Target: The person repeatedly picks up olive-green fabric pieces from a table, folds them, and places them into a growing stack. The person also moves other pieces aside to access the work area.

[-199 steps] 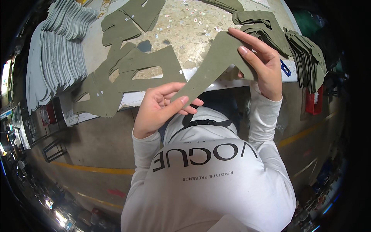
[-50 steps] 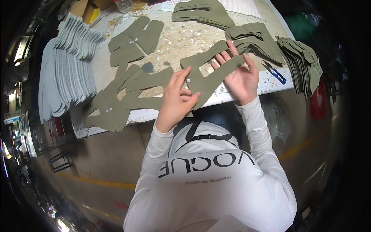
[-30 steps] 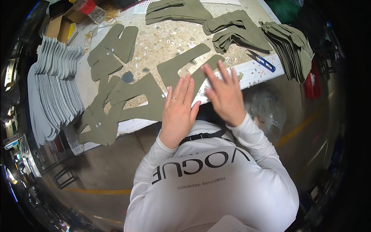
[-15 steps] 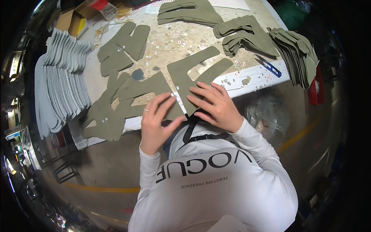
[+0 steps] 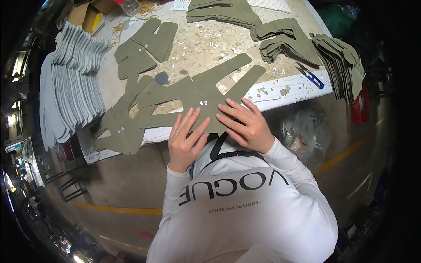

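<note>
Left hand [image 5: 185, 147] and right hand [image 5: 251, 129], fingers spread, touched two olive forked panels [image 5: 215, 94]; right of the panels lay one blue thread snipper [image 5: 310, 75].

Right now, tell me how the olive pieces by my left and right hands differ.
The left piece points its prongs leftward; the right piece points its prongs toward the far right. The left piece's prongs reach other olive fabric; the right piece's end over the tabletop. Both are olive, two-pronged and white-labelled.
</note>
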Demonstrator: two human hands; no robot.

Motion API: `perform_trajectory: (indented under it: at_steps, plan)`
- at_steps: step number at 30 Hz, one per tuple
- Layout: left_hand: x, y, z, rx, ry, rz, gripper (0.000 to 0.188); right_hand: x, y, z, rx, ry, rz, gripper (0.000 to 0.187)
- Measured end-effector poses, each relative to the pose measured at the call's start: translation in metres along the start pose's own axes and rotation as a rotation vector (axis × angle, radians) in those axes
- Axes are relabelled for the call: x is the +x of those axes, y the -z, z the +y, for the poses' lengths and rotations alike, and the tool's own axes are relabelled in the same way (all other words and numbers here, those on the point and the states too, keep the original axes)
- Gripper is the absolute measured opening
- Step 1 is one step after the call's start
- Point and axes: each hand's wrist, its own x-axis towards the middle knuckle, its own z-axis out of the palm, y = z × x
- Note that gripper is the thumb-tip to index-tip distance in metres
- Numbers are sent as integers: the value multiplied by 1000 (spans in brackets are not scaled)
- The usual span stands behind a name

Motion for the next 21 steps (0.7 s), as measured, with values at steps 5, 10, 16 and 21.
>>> perform_trajectory:
  at_steps: [5, 10, 16, 21]
  plan:
    - [20, 45, -4, -102, 109, 77, 30, 27, 37, 5, 130, 30, 3, 38]
    - [75, 104, -76, 253, 243, 302, 22, 122, 53, 45, -55, 80, 263, 22]
    - [120, 95, -166, 544, 729, 51, 38, 248, -12, 82, -269, -119, 92, 31]
    - [114, 79, -174, 502, 729, 211, 36, 252, -60, 105, -226, -115, 179, 28]
